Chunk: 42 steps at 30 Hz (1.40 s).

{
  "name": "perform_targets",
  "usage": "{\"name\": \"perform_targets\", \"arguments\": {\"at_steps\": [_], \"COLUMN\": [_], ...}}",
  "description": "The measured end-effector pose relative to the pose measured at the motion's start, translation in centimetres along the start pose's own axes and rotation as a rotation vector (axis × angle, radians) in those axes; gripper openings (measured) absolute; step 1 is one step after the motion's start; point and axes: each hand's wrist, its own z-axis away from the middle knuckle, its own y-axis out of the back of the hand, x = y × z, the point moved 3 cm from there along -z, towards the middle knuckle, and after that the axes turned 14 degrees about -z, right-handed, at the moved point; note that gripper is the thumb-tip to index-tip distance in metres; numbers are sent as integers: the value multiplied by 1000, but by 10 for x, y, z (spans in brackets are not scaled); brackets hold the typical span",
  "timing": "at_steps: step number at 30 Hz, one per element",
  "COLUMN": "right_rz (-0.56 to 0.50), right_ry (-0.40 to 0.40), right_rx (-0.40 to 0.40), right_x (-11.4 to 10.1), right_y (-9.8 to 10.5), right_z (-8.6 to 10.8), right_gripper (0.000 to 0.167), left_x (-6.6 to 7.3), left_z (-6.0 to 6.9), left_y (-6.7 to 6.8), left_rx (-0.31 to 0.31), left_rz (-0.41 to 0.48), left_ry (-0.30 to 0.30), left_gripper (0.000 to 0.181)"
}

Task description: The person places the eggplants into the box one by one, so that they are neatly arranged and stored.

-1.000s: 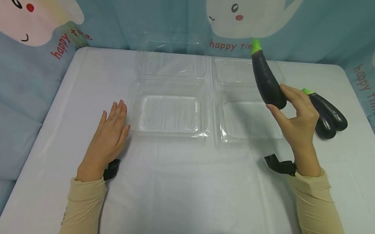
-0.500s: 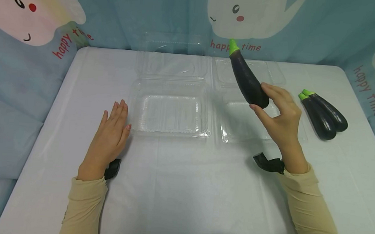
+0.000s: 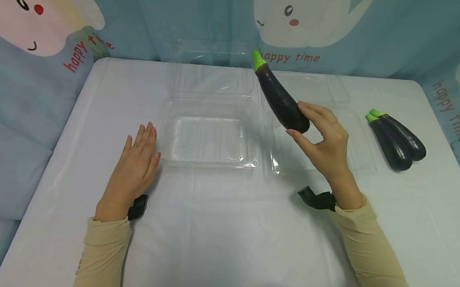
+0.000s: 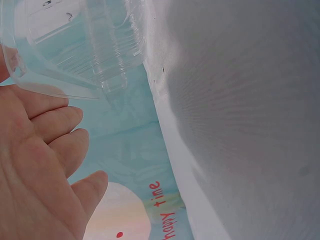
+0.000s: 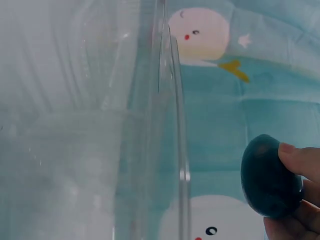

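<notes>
In the head view my right hand (image 3: 327, 144) pinches an eggplant (image 3: 281, 98) by its thick end, between thumb and fingers. The dark eggplant is held up over the inner side of the right clear plastic box (image 3: 318, 165), its green stem pointing to the far left. The right wrist view shows its rounded end (image 5: 270, 175) between the fingertips. My left hand (image 3: 131, 173) rests on the white table with straight fingers, beside the left clear plastic box (image 3: 210, 142). In the left wrist view that box's corner (image 4: 50, 90) appears close to the fingers.
Two more eggplants (image 3: 398, 143) lie side by side at the right of the table. Both boxes have their clear lids (image 3: 211, 79) folded back toward the blue curtain (image 3: 205, 16) behind the table (image 3: 217, 234).
My right hand has carried the eggplant leftward across the right box, and both eggplants on the table now show fully. The left hand stays in place.
</notes>
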Motion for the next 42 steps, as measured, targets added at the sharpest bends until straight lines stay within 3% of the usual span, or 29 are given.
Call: {"name": "perform_targets", "arguments": {"at_steps": [17,29,36,42], "right_rz": [-101,-157,-263,-258], "right_ry": [20,7,-59,-127], "right_rx": [-181,-288,-330,-402], "right_x": [-6,-13,-15,-13], "right_y": [-38,-63,-83,-96], "right_z": [6,13,19,22], "right_gripper": [53,51,52,50], "left_x": [1,2,1,1], "left_z": [2,1,-1,-1], "left_y": [1,1,2,1], "left_rx": [-27,-7,-23,-11], "left_rz": [-3,-3,-13,-10], "left_ry": [11,0,8,7], "left_gripper": [55,55,55,55]}}
